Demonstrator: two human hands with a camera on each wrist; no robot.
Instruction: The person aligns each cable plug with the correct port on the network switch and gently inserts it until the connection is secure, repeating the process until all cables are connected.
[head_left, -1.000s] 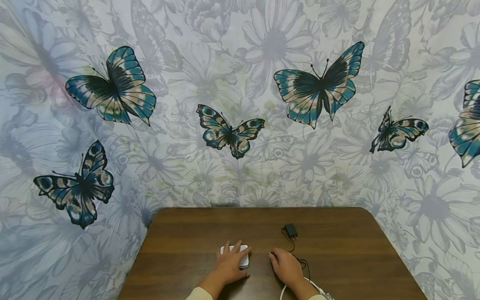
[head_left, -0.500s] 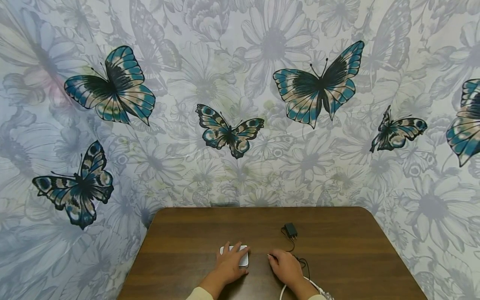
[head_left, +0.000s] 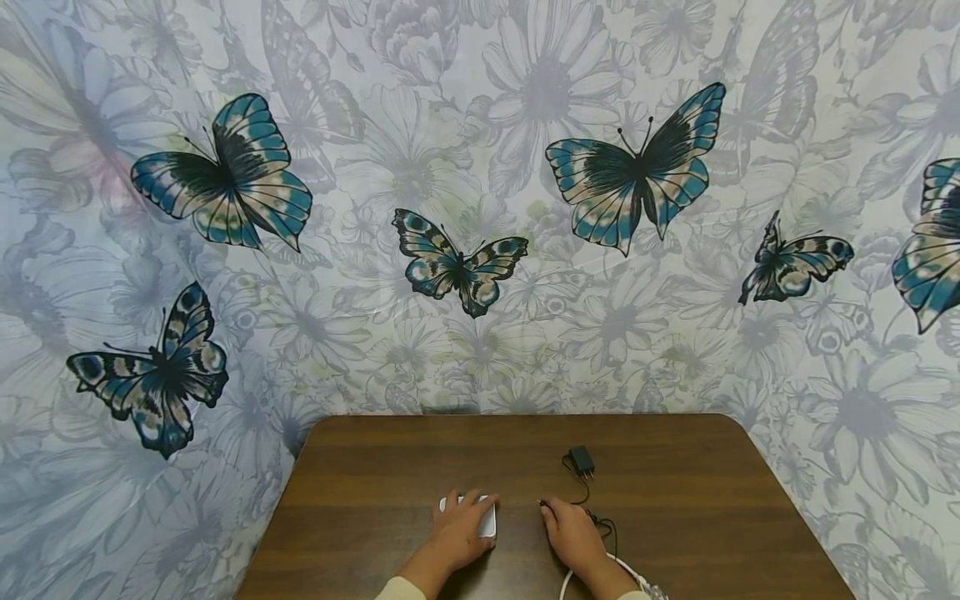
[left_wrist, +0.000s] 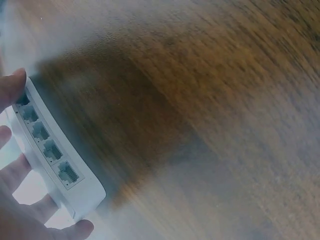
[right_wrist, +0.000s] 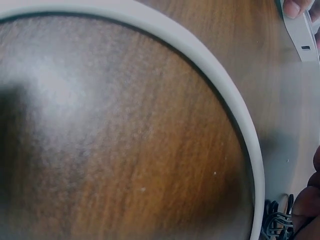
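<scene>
My left hand [head_left: 456, 529] grips a white network switch [head_left: 487, 523] on the brown table, with fingers spread over its top and far edge. In the left wrist view, a row of several Ethernet ports shows along the side of the switch [left_wrist: 46, 145]; the thumb is at one end and fingers wrap the other. To the right, apart from the switch, my right hand [head_left: 572, 533] pinches the end of a thin black cable [head_left: 606, 525]. A small plug tip [head_left: 540, 502] pokes out past its fingers; the rest of the plug is hidden.
A black power adapter [head_left: 581, 460] with its prongs toward me lies beyond the right hand, joined to the black cable. A thick white cable [right_wrist: 240, 110] loops over the table beside the right wrist. Butterfly-patterned wallpaper [head_left: 480, 367] stands behind the table's far edge.
The left fingers have drawn in closer around the switch, which is shifted and tilted slightly. The right hand has made small movements, and the plug tip shows again at its fingertips.
</scene>
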